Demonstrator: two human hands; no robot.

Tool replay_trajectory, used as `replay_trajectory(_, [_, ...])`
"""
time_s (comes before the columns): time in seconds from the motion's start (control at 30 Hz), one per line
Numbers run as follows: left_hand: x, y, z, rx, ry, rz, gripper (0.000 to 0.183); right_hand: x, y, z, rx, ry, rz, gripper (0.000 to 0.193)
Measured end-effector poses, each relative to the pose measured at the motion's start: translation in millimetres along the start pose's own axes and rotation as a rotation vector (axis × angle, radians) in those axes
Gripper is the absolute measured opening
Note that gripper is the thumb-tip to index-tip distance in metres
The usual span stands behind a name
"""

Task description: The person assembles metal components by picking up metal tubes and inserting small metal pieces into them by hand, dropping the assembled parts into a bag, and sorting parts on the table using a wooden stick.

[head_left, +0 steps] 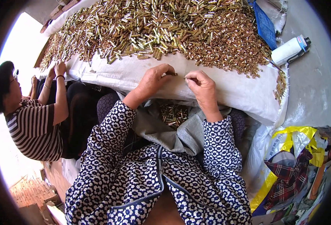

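Observation:
My left hand (154, 80) is closed in a pinch above the near edge of the cloth-covered table, with a small dark brass-coloured metal piece (175, 74) at its fingertips. A short gap away, my right hand (203, 89) is also pinched shut; what lies between its thumb and finger is too small to make out. Beyond both hands spreads a big heap of brass-coloured metal tubes (161, 35). To its right lie many small reddish-brown metal pieces (225, 45). Below my hands, more metal tubes (173, 115) rest in a grey cloth (154, 129) across my lap.
A person in a striped shirt (34, 125) sits at the left, both hands at the table edge. A white bottle (291, 50) and a blue flat item (265, 28) are on the right. Plastic bags (263, 180) and a plaid cloth (289, 180) lie at lower right.

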State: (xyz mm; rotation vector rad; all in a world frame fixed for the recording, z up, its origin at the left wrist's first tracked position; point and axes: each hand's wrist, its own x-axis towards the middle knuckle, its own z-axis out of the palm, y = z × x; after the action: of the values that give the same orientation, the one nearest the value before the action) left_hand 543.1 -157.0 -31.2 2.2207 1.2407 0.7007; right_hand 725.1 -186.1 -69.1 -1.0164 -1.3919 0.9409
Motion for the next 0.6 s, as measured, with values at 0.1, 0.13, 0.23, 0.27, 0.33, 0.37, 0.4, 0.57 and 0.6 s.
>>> replay_trajectory(0.1, [-8.5,3.0,0.5,-0.208,-0.039,-0.096,0.012,-2.3,-1.5,4.1,0.103,-0.005,0.094,0.006])
replay_trajectory(0.13, [-10.7,2.1,1.3,-0.241,-0.040,-0.100,0.012,-2.3,-3.2,4.6,0.129,-0.028,0.121,0.006])
replay_trajectory(0.23, [-15.2,-0.7,3.5,-0.353,-0.060,-0.164,0.010,-2.9,-7.4,5.3,0.136,-0.061,0.152,0.005])
replay_trajectory(0.27, [-15.9,-0.4,3.2,-0.353,-0.059,-0.165,0.010,-3.4,-8.4,5.4,0.117,-0.066,0.156,0.005])
replay_trajectory(0.33, [-16.5,1.1,3.1,-0.333,-0.053,-0.133,0.011,-4.3,-8.8,5.6,0.128,-0.066,0.165,0.005])
replay_trajectory(0.37, [-16.8,0.9,4.3,-0.333,-0.054,-0.132,0.011,-4.7,-8.7,5.5,0.140,-0.064,0.174,0.005])
replay_trajectory(0.4, [-17.1,0.6,5.8,-0.371,-0.048,-0.147,0.011,-5.3,-7.7,5.4,0.139,-0.062,0.174,0.005])
replay_trajectory(0.57, [-19.1,3.4,7.0,-0.469,-0.019,-0.191,0.011,-5.3,-8.5,7.6,0.133,-0.062,0.181,0.006])
replay_trajectory(0.6, [-19.8,1.5,8.6,-0.504,-0.014,-0.196,0.012,-5.7,-7.9,8.1,0.133,-0.061,0.182,0.006])
